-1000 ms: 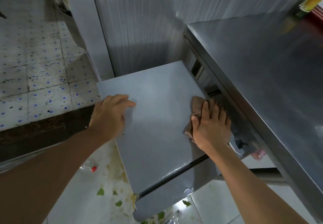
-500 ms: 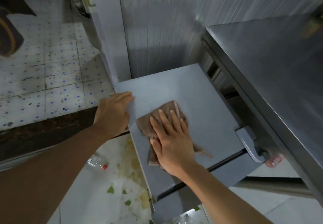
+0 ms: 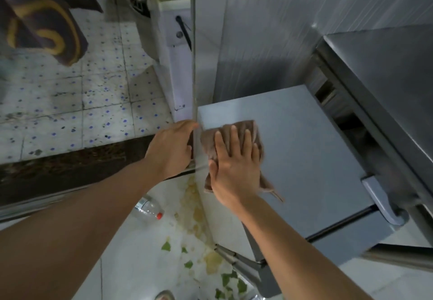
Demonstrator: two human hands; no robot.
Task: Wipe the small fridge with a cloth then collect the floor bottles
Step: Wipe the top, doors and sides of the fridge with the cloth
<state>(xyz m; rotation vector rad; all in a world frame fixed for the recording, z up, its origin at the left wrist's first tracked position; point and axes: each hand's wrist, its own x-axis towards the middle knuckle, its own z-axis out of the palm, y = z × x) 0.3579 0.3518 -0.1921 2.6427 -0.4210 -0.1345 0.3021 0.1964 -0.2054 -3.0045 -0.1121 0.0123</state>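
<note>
Under the right hand (image 3: 236, 168), the cloth (image 3: 234, 131) lies mostly hidden.

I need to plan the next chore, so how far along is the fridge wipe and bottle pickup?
Nothing looks finished yet. In hand: the right hand presses the brown cloth flat on the small fridge top near its left edge, while the left hand rests at that edge. Left: a clear bottle with a red cap lies uncollected on the floor.

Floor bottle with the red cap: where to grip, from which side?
Grip the bottle around its clear body, coming from above. It lies on its side on the floor left of the fridge, cap pointing right; likely too small to pinch.
</note>
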